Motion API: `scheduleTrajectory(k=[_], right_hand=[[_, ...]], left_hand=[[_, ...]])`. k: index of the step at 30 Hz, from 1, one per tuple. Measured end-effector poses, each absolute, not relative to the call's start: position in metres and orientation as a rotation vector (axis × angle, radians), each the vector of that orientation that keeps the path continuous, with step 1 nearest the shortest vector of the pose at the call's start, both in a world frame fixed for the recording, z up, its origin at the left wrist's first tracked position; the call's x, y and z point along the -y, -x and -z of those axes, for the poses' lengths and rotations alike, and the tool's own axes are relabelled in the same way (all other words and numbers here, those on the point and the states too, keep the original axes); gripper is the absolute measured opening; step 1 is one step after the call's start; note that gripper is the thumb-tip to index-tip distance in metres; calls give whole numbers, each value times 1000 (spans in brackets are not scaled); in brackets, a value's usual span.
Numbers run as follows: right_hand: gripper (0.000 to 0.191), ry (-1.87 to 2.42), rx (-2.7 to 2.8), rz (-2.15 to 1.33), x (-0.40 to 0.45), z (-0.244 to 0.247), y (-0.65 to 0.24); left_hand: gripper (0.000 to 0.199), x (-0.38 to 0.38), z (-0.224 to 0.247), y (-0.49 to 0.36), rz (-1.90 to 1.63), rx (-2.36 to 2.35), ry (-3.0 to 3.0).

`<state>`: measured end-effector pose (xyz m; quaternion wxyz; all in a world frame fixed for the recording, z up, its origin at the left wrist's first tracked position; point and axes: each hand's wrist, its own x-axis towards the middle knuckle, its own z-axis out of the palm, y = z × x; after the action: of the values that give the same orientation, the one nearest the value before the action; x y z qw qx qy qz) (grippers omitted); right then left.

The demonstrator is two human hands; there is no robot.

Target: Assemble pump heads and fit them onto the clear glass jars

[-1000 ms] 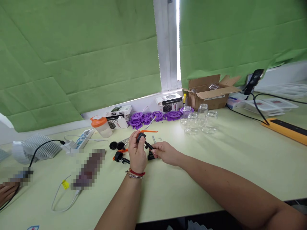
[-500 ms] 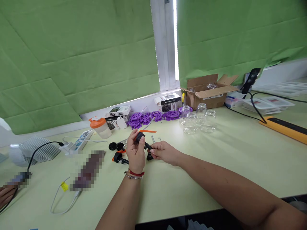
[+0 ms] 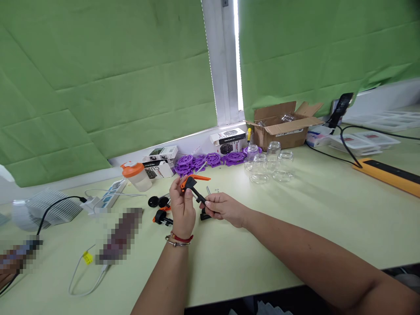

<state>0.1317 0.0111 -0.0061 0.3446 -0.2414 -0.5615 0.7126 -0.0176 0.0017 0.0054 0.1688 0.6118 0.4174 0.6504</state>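
My left hand point(image 3: 183, 212) is closed around the head of a black clamp-like part with an orange lever point(image 3: 193, 185); its thumb presses the near side. The lever points right, above the hand. My right hand point(image 3: 226, 209) pinches the lower end of the same part's black stem between thumb and fingers. Just below the right fingers, another black piece point(image 3: 205, 215) lies on the table, partly covered. To the left of my left hand rests a similar black and orange part point(image 3: 162, 217). Behind it are round black discs point(image 3: 153, 201) on metal rods.
Purple ring-shaped parts point(image 3: 213, 159), small printed boxes point(image 3: 160, 169) and a shaker bottle point(image 3: 134, 175) line the back. Glass jars point(image 3: 259, 169) stand beside an open carton point(image 3: 285, 138). Cables, a power strip point(image 3: 113, 193) and a pixelated object point(image 3: 121, 236) lie left; another person's hand point(image 3: 9, 267) is far left.
My left hand has shifted slightly left and loosened around the part's head. The part has turned, so more of its orange lever and black head shows. My right hand keeps its pinch.
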Motion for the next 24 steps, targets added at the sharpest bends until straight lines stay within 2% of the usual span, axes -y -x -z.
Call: scheduleTrajectory(k=[9,16,20,24], right_hand=[[28,700,1397,-1776,-11,4,-131],[29,605,1373,-1914,-8,3,-133],[29,521,1351,-1985,-8,3,-133],[31,483,1326,-2019,-6,0,-133]], left_hand=[[33,-11,1,21,-1910,-1088,-1490],[20,-10,0,18,-1930,-962,-1502],[26,-7,-4,19,-1848,-940,-1604],[41,-3,-7,22,-1814,-995,-1749]])
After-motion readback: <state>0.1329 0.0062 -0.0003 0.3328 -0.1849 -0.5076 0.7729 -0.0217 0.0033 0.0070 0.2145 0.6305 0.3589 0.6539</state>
